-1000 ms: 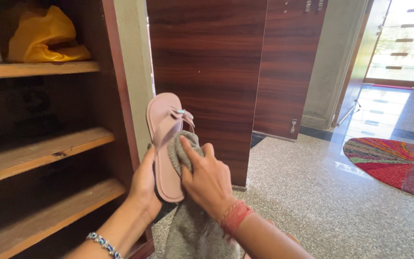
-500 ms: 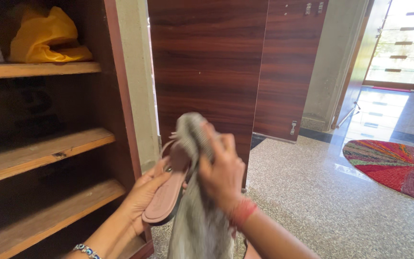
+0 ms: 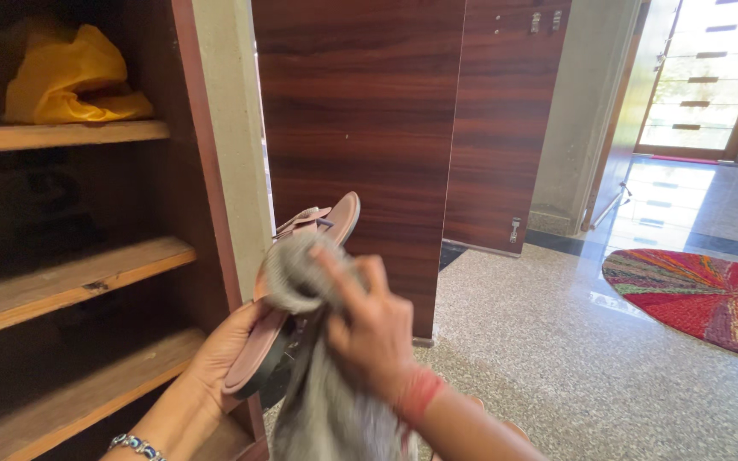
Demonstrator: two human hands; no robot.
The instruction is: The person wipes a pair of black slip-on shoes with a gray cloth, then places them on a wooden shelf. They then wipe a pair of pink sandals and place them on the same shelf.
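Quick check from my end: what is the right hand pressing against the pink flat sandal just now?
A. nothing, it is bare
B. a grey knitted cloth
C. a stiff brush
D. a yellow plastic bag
B: the right hand bunches a grey knitted cloth against the pink flat sandal, which the left hand holds from below; the yellow plastic bag lies on the top wooden shelf.

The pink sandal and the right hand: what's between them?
In the head view, a grey cloth lies between the right hand and the pink sandal, which the left hand holds.
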